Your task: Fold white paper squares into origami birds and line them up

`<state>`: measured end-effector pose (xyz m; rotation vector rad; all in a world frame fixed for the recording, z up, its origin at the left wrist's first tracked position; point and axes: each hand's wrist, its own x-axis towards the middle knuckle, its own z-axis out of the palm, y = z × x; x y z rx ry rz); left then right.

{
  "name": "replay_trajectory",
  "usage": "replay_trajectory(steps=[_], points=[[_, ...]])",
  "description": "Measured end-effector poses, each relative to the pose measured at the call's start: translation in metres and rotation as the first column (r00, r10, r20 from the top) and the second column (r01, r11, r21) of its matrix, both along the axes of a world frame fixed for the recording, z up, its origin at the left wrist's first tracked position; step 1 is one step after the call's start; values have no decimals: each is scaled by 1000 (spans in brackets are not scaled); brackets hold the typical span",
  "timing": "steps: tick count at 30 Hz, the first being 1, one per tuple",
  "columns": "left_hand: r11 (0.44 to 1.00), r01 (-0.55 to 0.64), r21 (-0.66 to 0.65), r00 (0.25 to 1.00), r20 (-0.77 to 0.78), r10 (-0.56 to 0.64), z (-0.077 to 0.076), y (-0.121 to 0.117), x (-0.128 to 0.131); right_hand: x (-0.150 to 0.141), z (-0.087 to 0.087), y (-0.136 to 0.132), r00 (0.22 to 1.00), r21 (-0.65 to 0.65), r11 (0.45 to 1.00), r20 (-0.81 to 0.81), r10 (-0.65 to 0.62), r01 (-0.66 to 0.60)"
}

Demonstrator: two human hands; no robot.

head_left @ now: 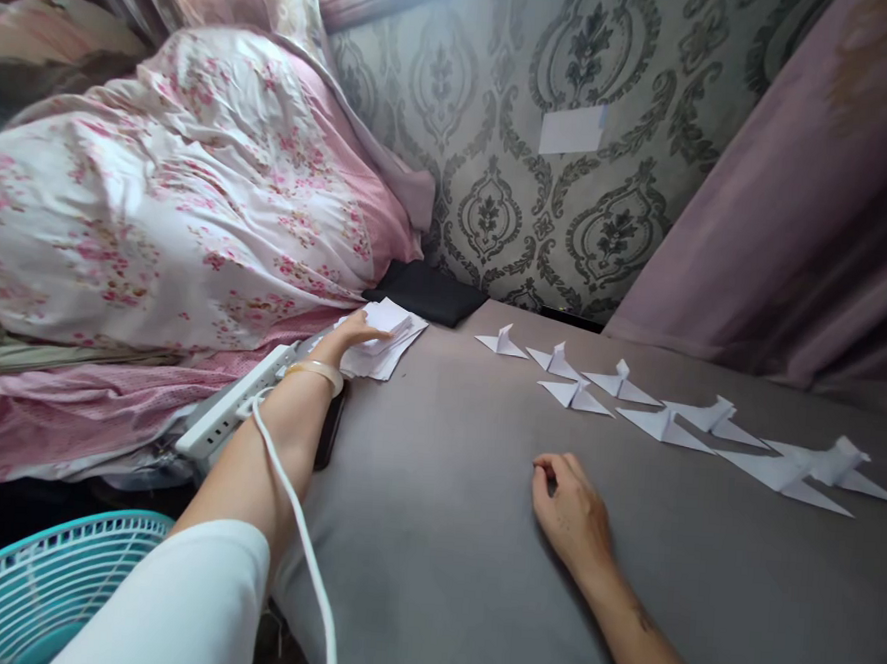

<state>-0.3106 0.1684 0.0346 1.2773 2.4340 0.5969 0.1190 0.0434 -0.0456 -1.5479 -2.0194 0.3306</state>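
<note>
My left hand (349, 341) reaches far forward to a stack of white paper sheets (390, 341) at the back left of the grey surface (431, 532). Its fingers lie on the top sheet, which lifts a little under them. A pale bangle sits on that wrist. My right hand (568, 510) rests knuckles-up on the grey surface, fingers curled under, with nothing visible in it. Several folded white paper shapes (663, 421) lie in a row to the right, from the back middle to the right edge.
A white power strip (235, 409) and its cable (302, 544) lie along my left arm. A floral quilt (166, 195) is heaped at left. A black pad (427, 293) lies by the patterned wall. A teal fan (38, 578) sits bottom left; a mauve curtain (812, 204) hangs right.
</note>
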Motion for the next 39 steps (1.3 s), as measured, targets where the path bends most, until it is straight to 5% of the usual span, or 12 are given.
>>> replay_trajectory(steps=[12, 22, 28, 30, 32, 33, 35, 36, 39], points=[[996, -20, 85, 995, 101, 11, 16, -17, 16, 0, -2, 0, 1000, 11, 1000, 27, -8, 7], [968, -13, 249, 984, -168, 56, 35, -29, 40, 2, -4, 3, 999, 62, 998, 37, 5, -8], [872, 68, 485, 969, -240, 58, 62, -41, 105, 3, -5, 8, 999, 44, 999, -21, 25, -24], [697, 29, 717, 997, 31, -73, 62, -50, 142, 5, -1, 12, 987, -12, 1000, -161, 16, -18], [604, -98, 791, 859, 374, -351, 54, -65, 184, 7, 8, 13, 933, -137, 991, -355, -60, 12], [625, -147, 767, 699, 527, -483, 46, -74, 206, 10, 14, 13, 879, -227, 974, -463, -114, 7], [763, -104, 638, 348, 742, -573, 26, -96, 247, 16, 28, 8, 718, -356, 929, -672, -181, -99], [823, -56, 565, 242, 808, -538, 14, -107, 264, 19, 35, 4, 637, -367, 917, -747, -191, -155], [921, 24, 389, 202, 900, -385, -21, -137, 300, 32, 48, -16, 590, -341, 917, -791, -160, -208]])
